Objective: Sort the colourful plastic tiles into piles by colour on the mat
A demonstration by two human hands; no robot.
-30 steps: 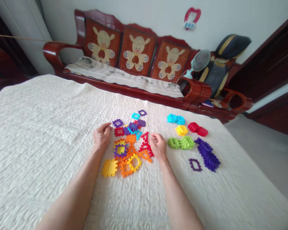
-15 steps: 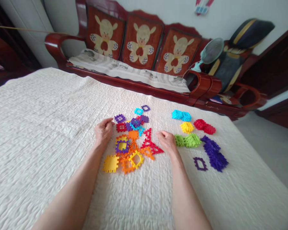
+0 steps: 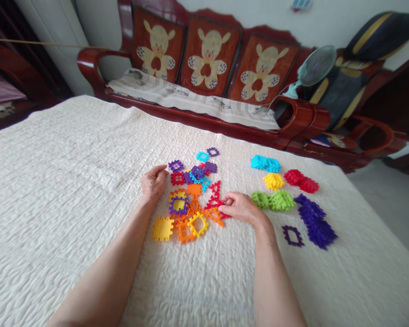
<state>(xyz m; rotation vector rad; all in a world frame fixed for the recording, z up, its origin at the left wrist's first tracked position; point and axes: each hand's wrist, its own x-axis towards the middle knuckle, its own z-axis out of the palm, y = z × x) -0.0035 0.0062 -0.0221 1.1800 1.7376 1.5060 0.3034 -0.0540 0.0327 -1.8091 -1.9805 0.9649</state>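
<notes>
Jumbled toothed plastic building tiles lie before me: a yellow square tile (image 3: 162,228), an orange tile (image 3: 194,189), a purple frame tile (image 3: 179,205) and others. My left hand (image 3: 154,182) rests on the cloth left of them, fingers curled in, near a purple window tile (image 3: 176,165); nothing shows in its grasp. On the right side of the jumble, my right hand (image 3: 240,206) reaches over the red triangular tiles (image 3: 214,196). Its thumb and forefinger are apart, their tips at the lower red triangle, which the hand partly hides.
Sorted by colour on the right are blue tiles (image 3: 266,163), yellow tiles (image 3: 273,181), red tiles (image 3: 300,180), green tiles (image 3: 273,200) and purple tiles (image 3: 316,221). A lone purple frame (image 3: 292,236) lies nearby. Beyond the quilted cloth (image 3: 88,150) stand a wooden sofa (image 3: 191,106) and a fan (image 3: 315,66).
My right hand has moved left from beside the green tiles onto the red triangles, and its fingers have spread. My left hand stays beside the jumble. The whole view has shifted slightly.
</notes>
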